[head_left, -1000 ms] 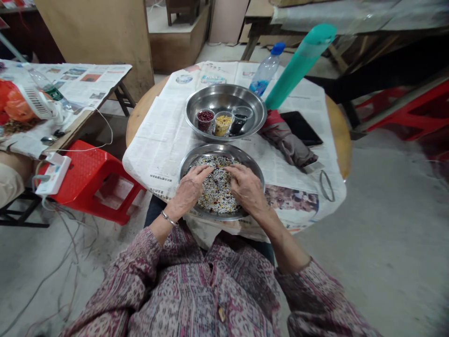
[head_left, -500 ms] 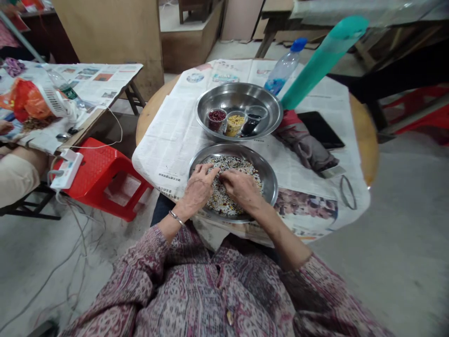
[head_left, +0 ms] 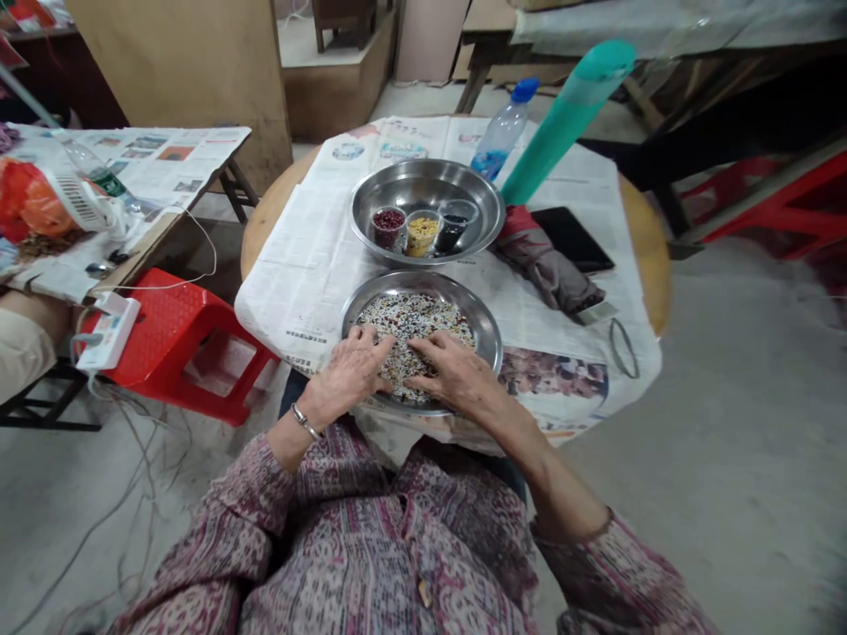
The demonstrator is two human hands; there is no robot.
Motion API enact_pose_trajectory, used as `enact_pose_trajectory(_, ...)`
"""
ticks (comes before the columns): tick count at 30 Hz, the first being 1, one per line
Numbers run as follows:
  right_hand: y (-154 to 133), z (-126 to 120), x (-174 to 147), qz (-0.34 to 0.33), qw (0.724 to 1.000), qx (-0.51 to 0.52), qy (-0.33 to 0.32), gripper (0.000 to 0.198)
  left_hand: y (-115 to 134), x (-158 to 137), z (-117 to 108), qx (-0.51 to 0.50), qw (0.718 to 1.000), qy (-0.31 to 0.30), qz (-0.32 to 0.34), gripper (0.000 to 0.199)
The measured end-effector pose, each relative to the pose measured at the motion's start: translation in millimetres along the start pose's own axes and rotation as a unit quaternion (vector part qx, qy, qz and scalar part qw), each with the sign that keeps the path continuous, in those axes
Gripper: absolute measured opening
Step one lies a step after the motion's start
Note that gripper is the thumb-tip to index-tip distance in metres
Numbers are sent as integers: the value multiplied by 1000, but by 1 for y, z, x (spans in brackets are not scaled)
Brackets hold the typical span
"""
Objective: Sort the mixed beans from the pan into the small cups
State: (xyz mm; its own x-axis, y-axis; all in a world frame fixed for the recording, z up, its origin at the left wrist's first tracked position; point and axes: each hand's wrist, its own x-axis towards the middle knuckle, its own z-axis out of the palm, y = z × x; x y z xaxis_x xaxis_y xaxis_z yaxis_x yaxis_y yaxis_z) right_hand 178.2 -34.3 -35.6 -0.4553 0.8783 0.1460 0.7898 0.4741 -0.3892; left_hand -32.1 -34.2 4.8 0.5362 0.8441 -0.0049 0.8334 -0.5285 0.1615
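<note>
A steel basin [head_left: 488, 339] in front of me holds a mix of white grains and coloured beans [head_left: 418, 310]. On the left of the mix, my left hand [head_left: 357, 363] is open, its fingertips touching the grains. My right hand [head_left: 458, 372] lies on the right side of the mix, open too, thumb and fingers apart. Just beyond stands a second steel basin [head_left: 423, 176]. Inside it are three clear plastic cups, one with dark red beans [head_left: 387, 226], one with yellow kernels [head_left: 422, 235] and one with black beans [head_left: 453, 229].
Newspaper [head_left: 291, 265] covers the round table. Behind the far basin are a plastic bottle [head_left: 504, 132] and a tall green cylinder [head_left: 569, 119]. A grey-red folded cloth item [head_left: 549, 269] and a black tablet [head_left: 573, 238] lie right. A red stool [head_left: 182, 339] stands left.
Both hands have drawn back toward me in the near basin and their fingers have spread. More of the mix's far side shows. The whole view has shifted a little.
</note>
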Motion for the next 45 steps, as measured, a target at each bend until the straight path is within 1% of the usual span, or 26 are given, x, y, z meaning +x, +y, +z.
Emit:
enact_pose_trajectory(3,0,11,6,-3,999,32,0,29,5,0,9,-23,1000,6,-1,26)
enact_pose_trajectory(4,-1,13,10,4,999,33,4,26,5,3,13,-39,999,8,-4,22)
enact_pose_trajectory(6,-2,14,17,28,999,26,13,26,4,12,23,-68,997,20,-10,25)
enact_pose_trajectory(9,0,11,28,63,997,19,44,32,-2,30,33,-99,993,68,6,34)
enact_pose_trajectory(12,7,5,36,87,992,13,88,42,-8,47,33,-114,987,112,25,47)
enact_pose_trajectory(14,13,2,38,95,989,1,113,46,-11,54,29,-106,987,119,22,49)
enact_pose_trajectory(16,18,-1,35,93,987,-18,126,41,-14,56,25,-86,990,111,9,45)
enact_pose_trajectory(18,21,-4,27,82,989,-32,122,33,-16,52,22,-62,993,100,-14,37)
enact_pose_trajectory(19,22,-4,22,73,991,-32,111,34,-16,48,21,-52,994,92,-23,40)
enact_pose_trajectory(20,23,-5,16,61,993,-26,97,37,-16,43,21,-47,995,83,-25,49)
enact_pose_trajectory(22,22,-4,7,29,997,-5,65,44,-13,34,21,-47,997,61,-7,65)
enact_pose_trajectory(23,21,-3,4,14,999,7,51,45,-11,30,21,-53,997,50,11,66)
enact_pose_trajectory(24,20,-1,3,3,999,20,41,43,-8,27,21,-61,997,41,29,63)
enact_pose_trajectory(26,17,4,4,-2,999,40,31,35,-1,26,23,-79,995,35,49,43)
enact_pose_trajectory(28,14,8,10,16,998,47,31,27,4,30,27,-96,994,35,41,20)
enact_pose_trajectory(29,13,10,13,29,998,47,34,26,5,34,29,-103,994,36,30,15)
enact_pose_trajectory(31,12,11,21,58,996,43,43,26,4,41,32,-113,993,43,14,22)
enact_pose_trajectory(34,12,6,27,94,992,37,77,32,-5,49,33,-117,991,67,18,34)
enact_pose_trajectory(36,12,0,26,100,989,32,99,37,-11,49,30,-113,990,82,25,40)
enact_pose_trajectory(38,12,-6,20,95,990,22,103,36,-15,43,23,-97,992,81,23,41)
enact_pose_trajectory(40,12,-13,9,85,993,5,83,31,-15,32,13,-71,995,66,14,34)
enact_pose_trajectory(42,10,-17,-4,72,996,-15,48,31,-12,19,1,-45,998,41,-2,27)
enact_pose_trajectory(45,11,-16,-17,28,999,-19,0,34,-3,2,-12,-20,999,-28,-10,36)
